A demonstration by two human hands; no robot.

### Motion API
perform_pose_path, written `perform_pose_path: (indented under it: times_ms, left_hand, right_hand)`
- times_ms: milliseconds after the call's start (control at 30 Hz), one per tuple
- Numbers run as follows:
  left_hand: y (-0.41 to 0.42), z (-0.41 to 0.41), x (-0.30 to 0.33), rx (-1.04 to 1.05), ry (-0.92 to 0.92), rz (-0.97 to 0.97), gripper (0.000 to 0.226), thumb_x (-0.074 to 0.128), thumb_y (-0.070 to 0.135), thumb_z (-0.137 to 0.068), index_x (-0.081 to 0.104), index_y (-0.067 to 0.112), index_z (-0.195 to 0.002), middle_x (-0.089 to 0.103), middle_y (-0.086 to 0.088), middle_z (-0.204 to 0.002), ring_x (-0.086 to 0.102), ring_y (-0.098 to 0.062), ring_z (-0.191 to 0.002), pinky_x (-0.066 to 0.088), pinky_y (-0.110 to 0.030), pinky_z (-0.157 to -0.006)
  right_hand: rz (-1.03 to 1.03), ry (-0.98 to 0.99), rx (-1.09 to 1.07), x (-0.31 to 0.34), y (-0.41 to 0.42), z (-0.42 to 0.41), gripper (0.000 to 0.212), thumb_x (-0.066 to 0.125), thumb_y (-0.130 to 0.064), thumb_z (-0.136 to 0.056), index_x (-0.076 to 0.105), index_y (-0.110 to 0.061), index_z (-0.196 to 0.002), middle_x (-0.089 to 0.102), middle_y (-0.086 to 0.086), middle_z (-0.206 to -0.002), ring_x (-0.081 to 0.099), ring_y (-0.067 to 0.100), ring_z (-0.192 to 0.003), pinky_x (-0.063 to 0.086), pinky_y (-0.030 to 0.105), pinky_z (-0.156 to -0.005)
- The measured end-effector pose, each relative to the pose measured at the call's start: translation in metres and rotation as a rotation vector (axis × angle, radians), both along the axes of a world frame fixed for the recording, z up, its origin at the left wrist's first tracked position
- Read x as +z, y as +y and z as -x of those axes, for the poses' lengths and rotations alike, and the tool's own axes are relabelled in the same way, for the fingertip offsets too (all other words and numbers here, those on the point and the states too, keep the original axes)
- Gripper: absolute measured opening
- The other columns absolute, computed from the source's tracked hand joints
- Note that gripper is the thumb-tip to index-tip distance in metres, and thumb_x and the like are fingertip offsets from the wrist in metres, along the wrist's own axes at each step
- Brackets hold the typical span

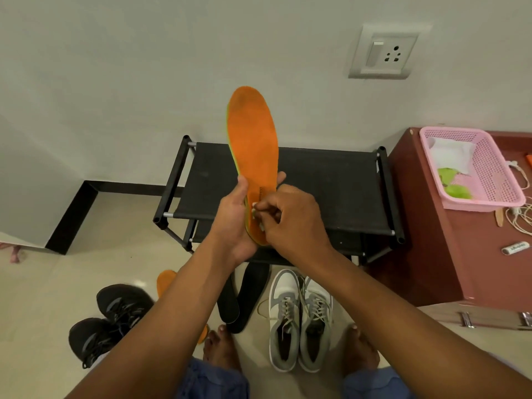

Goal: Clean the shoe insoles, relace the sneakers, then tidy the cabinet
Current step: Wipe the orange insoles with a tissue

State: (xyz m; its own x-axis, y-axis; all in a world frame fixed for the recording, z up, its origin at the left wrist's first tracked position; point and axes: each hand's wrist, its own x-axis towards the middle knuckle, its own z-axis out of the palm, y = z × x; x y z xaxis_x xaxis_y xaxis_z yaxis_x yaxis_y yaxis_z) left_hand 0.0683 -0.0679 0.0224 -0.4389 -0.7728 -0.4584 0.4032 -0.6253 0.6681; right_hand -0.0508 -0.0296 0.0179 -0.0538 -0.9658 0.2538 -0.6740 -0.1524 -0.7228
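**Orange insole held upright over the shoe rack**

The orange insole (253, 148) stands nearly upright in front of the person, toe end up against the pale wall, its suede-like face towards the camera and a thin green edge showing down its left side. The left hand (233, 223) cups the heel end from the left, thumb laid on the face and fingertips wrapped round the right edge. The right hand (290, 220) is curled at the heel, fingertips bunched on the face; whether they pinch something small there I cannot tell.

Behind the insole is a low black shoe rack (316, 191) with a fabric top and tubular frame, its top bare. On the tiled floor nearer the person lie two black insoles (244, 300), overlapping, with a pair of grey and white sneakers (299, 321) just to their right, laces in. To the left sit a pair of black sneakers (109, 321) and a second orange insole (165, 280), mostly hidden by the left forearm.

At the right stands a reddish-brown cabinet (426, 254). On it, a pink perforated basket (489, 180) holds a white cloth and something green; loose white cord lies beside it.
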Motion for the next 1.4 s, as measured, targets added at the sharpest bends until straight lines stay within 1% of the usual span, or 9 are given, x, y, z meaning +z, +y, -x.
perform_pose_path:
  times_ms: [100, 267, 467, 633, 733, 900, 1100, 1233, 1400]
  left_hand:
    - [0.006, 0.008, 0.002, -0.038, -0.023, 0.011, 0.064, 0.025, 0.061, -0.106, 0.069, 0.021, -0.128, 0.065, -0.014, -0.138, 0.06, -0.032, -0.13, 0.044, -0.05, -0.111]
    - [0.003, 0.007, 0.007, -0.037, -0.016, 0.017, 0.065, 0.024, 0.061, -0.106, 0.064, 0.018, -0.134, 0.063, -0.017, -0.14, 0.057, -0.035, -0.134, 0.042, -0.049, -0.115]
    - [-0.011, -0.01, 0.001, 0.07, 0.039, -0.008, 0.071, 0.016, 0.063, -0.107, 0.051, 0.017, -0.148, 0.059, -0.004, -0.148, 0.054, -0.028, -0.138, 0.032, -0.053, -0.121]
    - [-0.014, -0.013, 0.002, 0.122, 0.078, 0.029, 0.066, 0.015, 0.061, -0.107, 0.045, 0.022, -0.15, 0.06, 0.001, -0.146, 0.056, -0.027, -0.136, 0.036, -0.053, -0.117]
    - [-0.012, -0.011, 0.0, 0.095, 0.06, 0.016, 0.068, 0.014, 0.063, -0.106, 0.044, 0.023, -0.152, 0.06, 0.002, -0.147, 0.055, -0.025, -0.138, 0.034, -0.053, -0.119]
    - [-0.001, -0.001, 0.003, -0.035, 0.007, 0.026, 0.069, 0.018, 0.062, -0.107, 0.062, 0.02, -0.14, 0.063, -0.008, -0.142, 0.058, -0.028, -0.132, 0.046, -0.049, -0.109]
    - [0.01, 0.012, 0.01, -0.109, -0.039, 0.048, 0.056, 0.022, 0.056, -0.108, 0.062, 0.026, -0.134, 0.068, -0.011, -0.136, 0.062, -0.031, -0.129, 0.046, -0.05, -0.11]
    - [0.005, 0.007, 0.006, -0.043, -0.041, 0.026, 0.061, 0.023, 0.056, -0.108, 0.065, 0.019, -0.131, 0.069, -0.013, -0.132, 0.064, -0.031, -0.126, 0.045, -0.048, -0.111]
    - [-0.005, -0.007, 0.0, 0.043, -0.038, -0.047, 0.074, 0.023, 0.063, -0.105, 0.062, 0.01, -0.138, 0.064, -0.013, -0.141, 0.059, -0.03, -0.132, 0.04, -0.049, -0.116]
  right_hand:
    - [0.131, 0.125, -0.143, -0.008, -0.006, 0.009, 0.012, 0.068, -0.023, -0.097, 0.073, -0.015, -0.089, 0.065, 0.001, -0.09, 0.06, 0.014, -0.082, 0.055, 0.031, -0.074]
    - [0.218, 0.121, -0.13, -0.007, -0.007, 0.01, 0.014, 0.067, -0.024, -0.098, 0.076, -0.014, -0.095, 0.066, 0.002, -0.093, 0.06, 0.014, -0.084, 0.051, 0.024, -0.074]
    - [-0.182, -0.209, 0.191, 0.004, -0.003, 0.007, 0.014, 0.08, -0.015, -0.088, 0.079, -0.021, -0.1, 0.071, -0.012, -0.098, 0.067, 0.002, -0.09, 0.056, 0.026, -0.087]
    - [-0.279, -0.25, 0.264, 0.01, 0.0, 0.004, 0.014, 0.082, -0.019, -0.086, 0.079, -0.024, -0.099, 0.073, -0.014, -0.101, 0.068, 0.0, -0.094, 0.057, 0.028, -0.093]
    - [-0.185, -0.085, 0.174, 0.008, 0.001, 0.001, 0.01, 0.079, -0.02, -0.089, 0.079, -0.022, -0.099, 0.07, -0.009, -0.1, 0.064, 0.002, -0.087, 0.054, 0.02, -0.084]
    - [0.111, 0.204, -0.075, 0.001, -0.005, 0.008, 0.01, 0.07, -0.02, -0.095, 0.072, -0.014, -0.088, 0.064, 0.001, -0.088, 0.059, 0.014, -0.08, 0.053, 0.029, -0.07]
    - [0.166, 0.095, -0.285, -0.004, -0.016, 0.033, 0.014, 0.073, -0.026, -0.096, 0.078, -0.014, -0.1, 0.067, 0.003, -0.09, 0.061, 0.014, -0.079, 0.047, 0.022, -0.071]
    - [0.108, -0.008, -0.109, -0.005, -0.011, 0.026, 0.01, 0.076, -0.023, -0.092, 0.079, -0.017, -0.1, 0.069, -0.001, -0.095, 0.064, 0.01, -0.083, 0.057, 0.029, -0.077]
    - [-0.116, -0.13, 0.202, 0.003, -0.001, 0.005, 0.012, 0.078, -0.018, -0.089, 0.079, -0.019, -0.101, 0.07, -0.008, -0.099, 0.066, 0.004, -0.087, 0.056, 0.023, -0.083]
